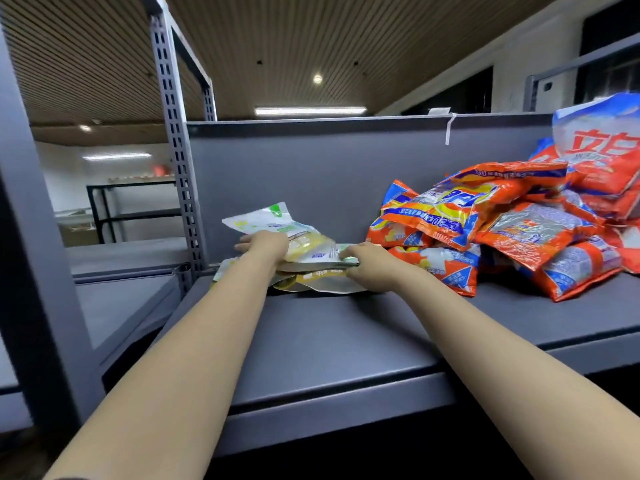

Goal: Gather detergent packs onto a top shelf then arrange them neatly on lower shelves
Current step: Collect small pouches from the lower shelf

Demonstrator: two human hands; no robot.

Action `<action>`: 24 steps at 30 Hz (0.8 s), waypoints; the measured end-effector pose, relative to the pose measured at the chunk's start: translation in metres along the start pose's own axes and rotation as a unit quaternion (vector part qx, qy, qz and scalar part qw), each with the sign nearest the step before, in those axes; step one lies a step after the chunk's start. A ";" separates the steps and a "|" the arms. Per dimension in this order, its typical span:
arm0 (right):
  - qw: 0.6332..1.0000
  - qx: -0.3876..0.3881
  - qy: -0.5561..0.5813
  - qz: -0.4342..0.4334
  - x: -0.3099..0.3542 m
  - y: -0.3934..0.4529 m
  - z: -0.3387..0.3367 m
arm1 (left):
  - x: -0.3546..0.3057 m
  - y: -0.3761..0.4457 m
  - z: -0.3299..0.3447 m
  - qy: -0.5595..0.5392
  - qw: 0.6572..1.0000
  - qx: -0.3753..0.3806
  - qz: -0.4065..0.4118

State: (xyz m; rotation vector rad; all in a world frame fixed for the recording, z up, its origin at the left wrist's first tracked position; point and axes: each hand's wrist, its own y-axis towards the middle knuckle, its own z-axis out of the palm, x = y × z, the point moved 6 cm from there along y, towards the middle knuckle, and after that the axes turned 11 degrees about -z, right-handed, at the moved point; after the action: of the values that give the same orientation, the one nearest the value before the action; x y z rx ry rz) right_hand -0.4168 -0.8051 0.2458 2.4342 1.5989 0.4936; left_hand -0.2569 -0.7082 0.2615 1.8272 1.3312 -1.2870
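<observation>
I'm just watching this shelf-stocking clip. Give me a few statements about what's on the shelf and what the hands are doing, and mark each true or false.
1. Both hands are on the pale yellow-green packs. True: the left hand rests on top and the right hand holds their right end.
2. The orange packs are lined up in a neat row. False: they lie in a loose heap at the right of the shelf.
3. A white and blue bag sits at the top of the heap. True.
4. The right hand grips an orange pack. False: its fingers are on the pale packs.
5. The pale packs hang in the air. False: they lie stacked on the shelf.
</observation>
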 end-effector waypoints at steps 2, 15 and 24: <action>1.000 0.013 0.004 0.000 0.001 -0.003 0.001 | 0.009 -0.004 -0.004 0.069 0.997 -0.012 -0.014; 0.998 -0.041 0.039 -0.009 0.021 -0.032 -0.009 | 0.021 -0.049 -0.030 0.193 0.973 -0.068 0.106; 0.990 -0.130 0.040 -0.026 0.061 -0.084 -0.012 | 0.044 -0.118 -0.050 0.277 0.916 -0.154 0.247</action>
State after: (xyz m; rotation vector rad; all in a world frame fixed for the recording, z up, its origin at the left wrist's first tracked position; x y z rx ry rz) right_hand -0.4705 -0.7160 0.2395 2.2005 1.5144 0.7481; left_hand -0.3438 -0.6043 0.2546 2.1775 1.1293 -0.2799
